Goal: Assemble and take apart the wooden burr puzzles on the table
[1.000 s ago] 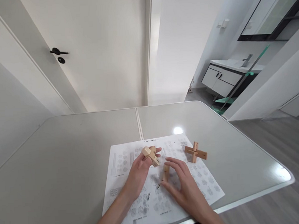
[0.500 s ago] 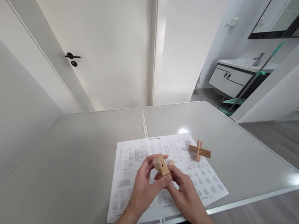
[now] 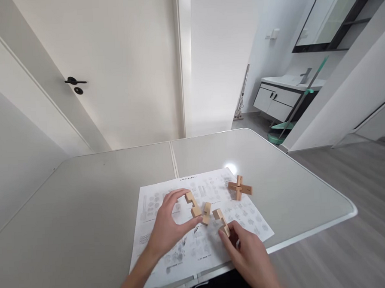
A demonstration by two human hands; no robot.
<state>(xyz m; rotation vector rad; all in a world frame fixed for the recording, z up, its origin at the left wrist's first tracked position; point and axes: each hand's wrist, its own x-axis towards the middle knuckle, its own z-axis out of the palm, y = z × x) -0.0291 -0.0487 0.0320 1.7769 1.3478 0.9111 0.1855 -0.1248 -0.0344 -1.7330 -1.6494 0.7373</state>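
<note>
Cabinet [image 3: 277,103], seemingly shut, beyond wooden blocks [image 3: 207,209]

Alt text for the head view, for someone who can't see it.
The left hand holds a notched wooden block, the right hand a second block, over a printed sheet; a third block lies between the hands, and a wooden cross straddles the sheet's right edge.
</note>
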